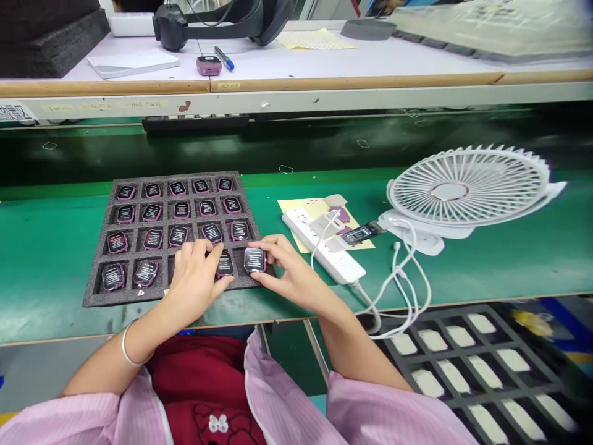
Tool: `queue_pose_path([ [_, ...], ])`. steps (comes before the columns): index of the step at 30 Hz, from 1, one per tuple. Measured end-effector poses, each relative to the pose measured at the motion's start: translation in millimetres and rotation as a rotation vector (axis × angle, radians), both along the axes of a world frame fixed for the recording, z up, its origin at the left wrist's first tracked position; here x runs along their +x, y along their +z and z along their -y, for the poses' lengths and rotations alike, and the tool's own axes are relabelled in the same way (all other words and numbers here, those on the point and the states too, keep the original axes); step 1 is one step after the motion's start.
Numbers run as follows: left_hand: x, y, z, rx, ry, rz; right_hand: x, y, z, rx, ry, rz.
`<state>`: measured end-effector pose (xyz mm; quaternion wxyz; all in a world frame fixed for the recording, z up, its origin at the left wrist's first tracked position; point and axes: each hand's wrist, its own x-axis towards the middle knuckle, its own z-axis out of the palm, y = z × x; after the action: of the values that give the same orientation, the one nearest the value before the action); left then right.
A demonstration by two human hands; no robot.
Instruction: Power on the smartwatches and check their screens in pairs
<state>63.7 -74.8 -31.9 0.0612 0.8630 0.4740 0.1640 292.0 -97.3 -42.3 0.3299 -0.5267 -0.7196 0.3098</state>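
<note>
Foam tray (115,299) by the front edge of the tabletop (46,247), right grip (291,272) pinching a watch (254,261), left grip (192,281) at another watch (225,264), hold unclear.

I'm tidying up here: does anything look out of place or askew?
Two things: a watch lies on the upper shelf, apart from those in the tray, and white cables droop in loose loops over the bench's front edge. I see no spill.
</note>
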Motion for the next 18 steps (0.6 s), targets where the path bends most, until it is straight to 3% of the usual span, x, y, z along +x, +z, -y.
queue_pose_path([
  [4, -12, -3.6, 9, 0.235, 0.051, -0.011, 10, -8.2, -3, -0.001, 0.054, 0.059],
  [8, -26, -15.7, 25, 0.461, -0.150, 0.057, 18, -20.1, -8, -0.056, -0.120, 0.016],
  [10, -28, -25.5, 31, 0.489, -0.199, 0.034, 16, -26.4, -11, -0.112, -0.204, -0.055],
  [13, -33, -37.4, 38, 0.520, -0.143, 0.038, 3, -33.1, -11, -0.195, -0.267, -0.218],
  [18, -76, -40.1, 53, 0.449, -0.007, 0.036, -46, -38.1, 2, -0.215, -0.190, -0.344],
])
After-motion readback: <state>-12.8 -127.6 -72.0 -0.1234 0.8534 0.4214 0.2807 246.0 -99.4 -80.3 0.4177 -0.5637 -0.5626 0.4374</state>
